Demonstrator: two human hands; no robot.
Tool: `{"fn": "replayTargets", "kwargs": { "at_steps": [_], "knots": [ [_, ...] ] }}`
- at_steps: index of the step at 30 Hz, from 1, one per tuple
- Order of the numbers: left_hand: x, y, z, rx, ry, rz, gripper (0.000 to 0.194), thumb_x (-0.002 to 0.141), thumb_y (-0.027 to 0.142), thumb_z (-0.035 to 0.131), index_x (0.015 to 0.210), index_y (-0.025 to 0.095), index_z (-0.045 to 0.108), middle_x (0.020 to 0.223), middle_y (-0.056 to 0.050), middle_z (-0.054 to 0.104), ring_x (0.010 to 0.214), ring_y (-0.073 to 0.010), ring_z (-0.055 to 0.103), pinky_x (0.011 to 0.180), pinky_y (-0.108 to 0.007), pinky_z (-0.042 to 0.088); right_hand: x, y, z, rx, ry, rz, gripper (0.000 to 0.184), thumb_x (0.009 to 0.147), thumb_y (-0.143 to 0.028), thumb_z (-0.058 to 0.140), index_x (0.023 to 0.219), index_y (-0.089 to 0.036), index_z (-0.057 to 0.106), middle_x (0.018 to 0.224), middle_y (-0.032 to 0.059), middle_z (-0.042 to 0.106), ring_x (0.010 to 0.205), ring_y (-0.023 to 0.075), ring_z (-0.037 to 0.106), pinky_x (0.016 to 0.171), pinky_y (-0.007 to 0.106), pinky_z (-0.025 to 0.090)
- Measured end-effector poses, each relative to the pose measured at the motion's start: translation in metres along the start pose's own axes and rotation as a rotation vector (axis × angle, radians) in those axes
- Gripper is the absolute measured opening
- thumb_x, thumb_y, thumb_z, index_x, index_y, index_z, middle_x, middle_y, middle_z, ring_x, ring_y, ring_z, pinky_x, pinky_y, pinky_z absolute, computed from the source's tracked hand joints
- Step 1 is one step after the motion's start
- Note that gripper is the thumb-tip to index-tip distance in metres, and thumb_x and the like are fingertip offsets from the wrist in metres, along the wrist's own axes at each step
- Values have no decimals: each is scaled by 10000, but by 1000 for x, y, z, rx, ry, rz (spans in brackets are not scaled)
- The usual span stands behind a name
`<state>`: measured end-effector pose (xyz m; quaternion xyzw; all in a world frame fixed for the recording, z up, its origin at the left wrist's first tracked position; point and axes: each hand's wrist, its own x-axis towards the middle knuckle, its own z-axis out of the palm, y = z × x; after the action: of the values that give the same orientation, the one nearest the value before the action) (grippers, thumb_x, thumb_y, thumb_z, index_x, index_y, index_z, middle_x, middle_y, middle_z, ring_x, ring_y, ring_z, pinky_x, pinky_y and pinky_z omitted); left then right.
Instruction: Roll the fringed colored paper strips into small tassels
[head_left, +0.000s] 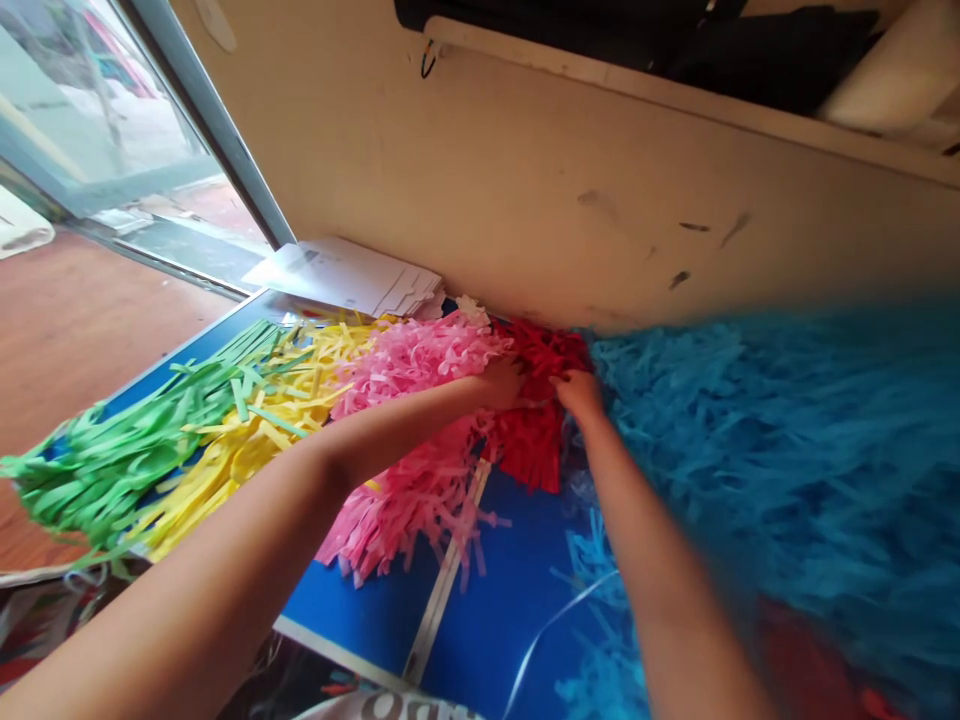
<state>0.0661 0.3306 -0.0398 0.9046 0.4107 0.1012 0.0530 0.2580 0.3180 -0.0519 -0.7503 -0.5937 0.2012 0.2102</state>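
Arms stretched forward, we lean over a blue board [360, 610] heaped with cut-paper fringe. Our left arm [225, 510] crosses in from the lower left at a shallow slant, and our left hand [499, 385] bends down where the pink fringe [409, 490] meets the red fringe [534, 440]. Its fingers sink out of sight among the strips, so we cannot tell whether they grip anything. Our right arm [660, 560] rises more steeply from the bottom of the view, and our right hand [577, 392] sits just beside the left, on the edge of the red fringe. Its fingers bunch narrowly against the strips, and again we cannot tell whether they hold any. We count two hands and five bundles of fringe: the pink and the red under our hands, a green fringe [112, 470] and a yellow fringe [255, 440] overlapping further left on the board, and one large, blurred turquoise fringe [787, 470] close on our right. One white strip [446, 570] crosses the board below our hands. One stack of white papers [345, 275] lies past the far corner of the board, against a cream wall [525, 170], and one glass pane [97, 110] stands to the left.
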Motion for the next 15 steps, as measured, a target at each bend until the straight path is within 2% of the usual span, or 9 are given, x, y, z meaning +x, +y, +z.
{"fn": "replayTargets", "kwargs": {
  "at_steps": [3, 5, 7, 11, 13, 15],
  "knots": [
    [-1, 9, -15, 2, 40, 35, 380, 971, 444, 470, 1034, 175, 729, 1065, -110, 729, 1123, -272, 599, 1018, -393, 390, 6, 4, -2, 162, -13, 11, 179, 797, -321, 636, 811, -181, 747, 852, 112, 742, 847, 235, 680, 728, 293, 459],
    [0, 19, -24, -7, 126, 66, 363, 1003, 331, 394, 1088, 181, 713, 1080, -110, 724, 1113, -266, 607, 1024, -421, 374, 7, 4, -3, 284, -23, 30, 231, 797, -390, 637, 802, -178, 728, 819, 90, 733, 757, 205, 663, 664, 279, 453],
    [3, 29, -30, -42, 155, 64, 325, 985, 317, 438, 1092, 179, 711, 1078, -114, 724, 1073, -265, 630, 1020, -430, 376, 5, 3, -3, 393, -37, 49, 294, 773, -471, 651, 761, -180, 698, 754, 69, 710, 670, 179, 628, 607, 270, 441],
    [11, 40, -30, -134, 76, -158, 392, 876, 486, 619, 1028, 144, 735, 1068, -152, 730, 1044, -317, 654, 1004, -459, 409, 0, -1, -3, 536, -49, 78, 346, 710, -539, 684, 667, -201, 627, 660, 44, 658, 600, 157, 572, 546, 261, 409],
    [14, 39, -28, -167, 48, -226, 399, 851, 499, 642, 978, 138, 755, 1007, -152, 745, 998, -323, 675, 941, -432, 461, -3, -1, -2, 574, -39, 91, 357, 684, -546, 703, 634, -210, 594, 631, 35, 635, 608, 162, 568, 536, 259, 395],
    [16, 37, -27, -208, 17, -264, 335, 866, 447, 623, 949, 159, 774, 933, -122, 758, 933, -293, 698, 855, -371, 503, -5, 0, -2, 601, -26, 105, 365, 653, -543, 733, 628, -213, 579, 623, 27, 624, 628, 168, 574, 540, 259, 392]
  ]
}}
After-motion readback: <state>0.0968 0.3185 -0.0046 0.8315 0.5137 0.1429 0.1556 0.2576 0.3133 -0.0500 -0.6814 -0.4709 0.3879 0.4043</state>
